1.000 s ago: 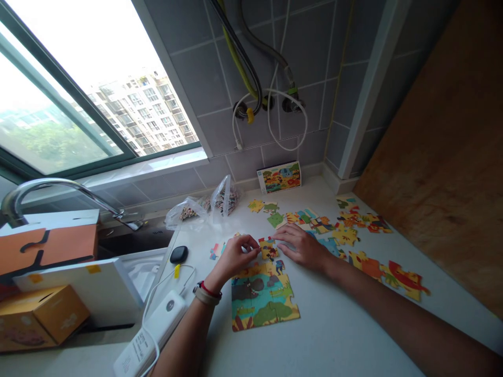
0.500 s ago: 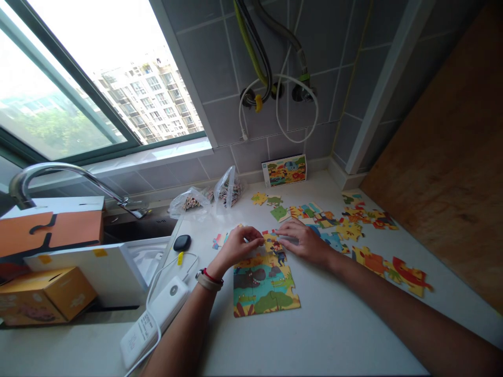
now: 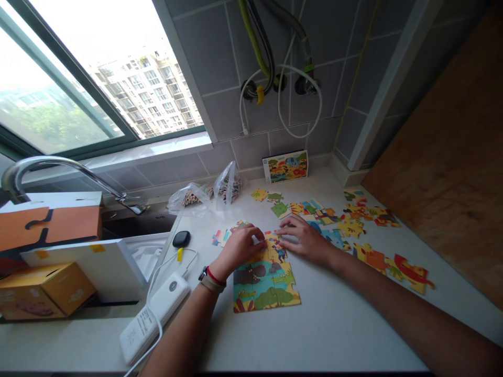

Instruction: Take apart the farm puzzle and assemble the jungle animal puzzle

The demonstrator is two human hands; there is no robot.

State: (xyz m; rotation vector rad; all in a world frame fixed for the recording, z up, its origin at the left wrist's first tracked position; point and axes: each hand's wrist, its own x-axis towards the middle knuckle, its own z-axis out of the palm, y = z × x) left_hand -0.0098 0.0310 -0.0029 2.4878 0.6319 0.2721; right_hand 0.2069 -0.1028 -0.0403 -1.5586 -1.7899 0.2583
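A partly joined jigsaw puzzle (image 3: 271, 285) with a hippo, water and green bushes lies flat on the counter. Over its upper left part is my left hand (image 3: 244, 246), thumb and forefinger curled together at the edge of a top puzzle piece (image 3: 272, 240); the hand hides some of the pieces below. From the other side my right hand (image 3: 304, 240) reaches in, fingers apart, their tips by the right edge of that top row. Behind my left hand a few loose pieces (image 3: 220, 237) show. More loose puzzle pieces (image 3: 349, 226) are spread to the right.
The puzzle box (image 3: 286, 166) leans on the back wall. Clear plastic bags (image 3: 192, 200) stand near the sink (image 3: 137, 225) with its faucet (image 3: 78, 167). At left are a white power bank (image 3: 155, 317) with a cable, a black gadget (image 3: 181, 239) and cardboard boxes (image 3: 47, 290).
My left hand has moved slightly right and down over the top of the puzzle. My right hand has barely shifted, its fingers a little more spread. The camera view has tilted slightly.
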